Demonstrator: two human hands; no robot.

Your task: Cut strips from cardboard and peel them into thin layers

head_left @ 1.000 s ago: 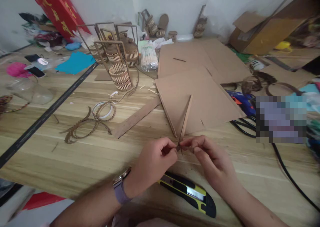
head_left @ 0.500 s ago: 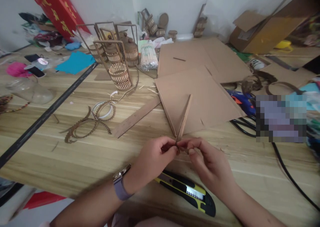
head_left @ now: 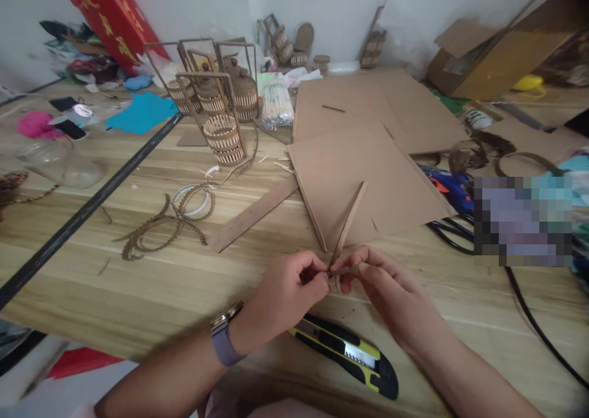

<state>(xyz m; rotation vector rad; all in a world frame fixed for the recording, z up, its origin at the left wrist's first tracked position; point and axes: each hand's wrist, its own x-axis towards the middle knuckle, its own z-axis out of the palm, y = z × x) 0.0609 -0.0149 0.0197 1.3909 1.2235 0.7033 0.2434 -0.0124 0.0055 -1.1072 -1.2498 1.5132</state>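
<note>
A narrow brown cardboard strip slants up and to the right from between my hands, over the front edge of a cardboard sheet. My left hand is closed, thumb and fingers pinching the strip's lower end. Beside it my right hand is closed too, its fingers on the same strip and a thin piece of it between thumb and forefinger. The fingers partly hide the strip's end. Below the hands lies a yellow and black utility knife, touched by neither hand.
Curled cardboard strips and a flat cardboard piece lie to the left. Small handled baskets and a bag of sticks stand behind. A blue glue gun and black cable are at right, a glass jar far left.
My right hand has shifted slightly right, turning its fingers along the strip. The strip's upper end has tilted further right and bends a little. My left hand stays nearly in place.
</note>
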